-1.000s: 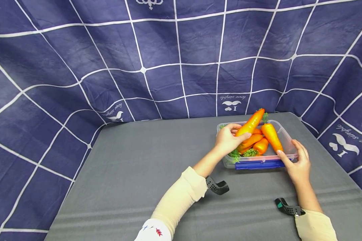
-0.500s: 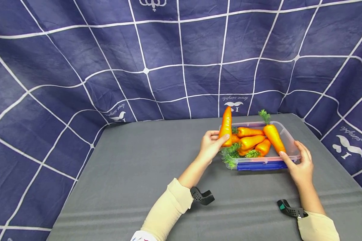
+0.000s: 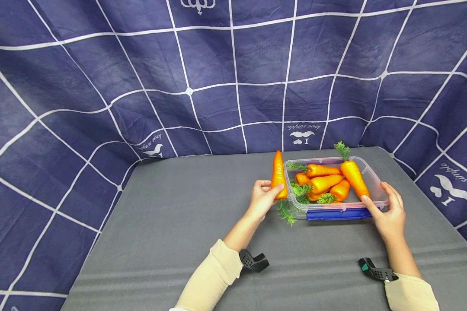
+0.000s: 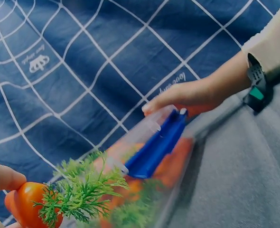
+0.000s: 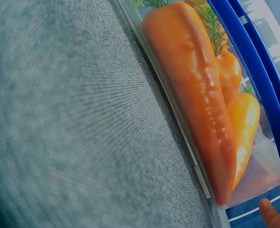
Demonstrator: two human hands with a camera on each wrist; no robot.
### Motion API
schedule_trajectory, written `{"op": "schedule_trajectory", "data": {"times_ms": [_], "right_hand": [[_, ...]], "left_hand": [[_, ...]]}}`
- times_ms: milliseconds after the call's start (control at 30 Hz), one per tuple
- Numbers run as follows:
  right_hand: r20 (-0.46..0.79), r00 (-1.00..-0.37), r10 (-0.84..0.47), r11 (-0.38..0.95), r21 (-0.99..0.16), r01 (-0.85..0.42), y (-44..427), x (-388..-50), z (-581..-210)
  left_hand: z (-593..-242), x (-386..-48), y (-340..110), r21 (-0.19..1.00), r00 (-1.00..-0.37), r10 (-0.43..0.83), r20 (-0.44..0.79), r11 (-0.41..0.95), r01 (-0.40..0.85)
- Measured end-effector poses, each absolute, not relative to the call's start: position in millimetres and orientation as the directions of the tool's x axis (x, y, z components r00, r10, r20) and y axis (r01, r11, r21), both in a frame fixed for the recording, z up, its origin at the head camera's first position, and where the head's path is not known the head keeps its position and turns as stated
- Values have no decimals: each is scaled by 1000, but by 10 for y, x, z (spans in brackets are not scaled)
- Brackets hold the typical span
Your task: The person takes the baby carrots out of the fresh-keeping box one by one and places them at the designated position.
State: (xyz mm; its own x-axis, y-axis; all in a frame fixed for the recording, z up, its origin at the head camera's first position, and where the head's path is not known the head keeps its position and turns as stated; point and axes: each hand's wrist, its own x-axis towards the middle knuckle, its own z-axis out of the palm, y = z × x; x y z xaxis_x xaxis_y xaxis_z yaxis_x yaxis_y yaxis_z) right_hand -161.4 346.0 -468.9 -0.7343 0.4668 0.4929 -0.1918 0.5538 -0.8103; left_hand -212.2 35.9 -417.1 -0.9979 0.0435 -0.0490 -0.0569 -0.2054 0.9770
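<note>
My left hand (image 3: 262, 201) pinches a carrot (image 3: 278, 175) between thumb and fingers, just left of a clear plastic box (image 3: 375, 183). The carrot stands nearly upright, tip up, its leafy green top (image 4: 83, 190) hanging below the hand. Several more carrots (image 3: 324, 183) lie in the box, and one (image 3: 354, 177) leans along its right part with its greens over the far rim. My right hand (image 3: 389, 216) grips the box's near right corner, thumb on the rim and fingers at the right side. Seen low from the right wrist, a large carrot (image 5: 192, 99) presses along the clear wall.
A blue latch (image 3: 336, 214) runs along the box's near side. The box stands on a grey cloth-covered table (image 3: 179, 216), near its far right. Behind and beside rises a blue curtain (image 3: 202, 108) with white grid lines. Each wrist wears a black strap mount (image 3: 254, 261).
My left hand has lifted the carrot out of the box and carried it left past the rim, then slightly lower. The carrot has turned more upright. My right hand keeps its grip on the box.
</note>
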Motion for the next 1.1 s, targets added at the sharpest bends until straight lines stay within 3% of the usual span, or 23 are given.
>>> {"op": "schedule_trajectory", "data": {"times_ms": [333,767,1100], "right_hand": [[486,-737,469,555,-812,-182,3449,-1597,-4680],[470,-745,473,551,-818,-166,3452,-1592,-4674],[477,-745,466,555,-814,-174,3452,-1604,-4674]], "left_hand": [[-4397,-2118,359,992,-996,-19,-89,-88,-87],[-4568,-2085,409,976,-989,-99,-107,178,-123],[-4614,-2062,451,940,-995,-96,-30,335,-61]]}}
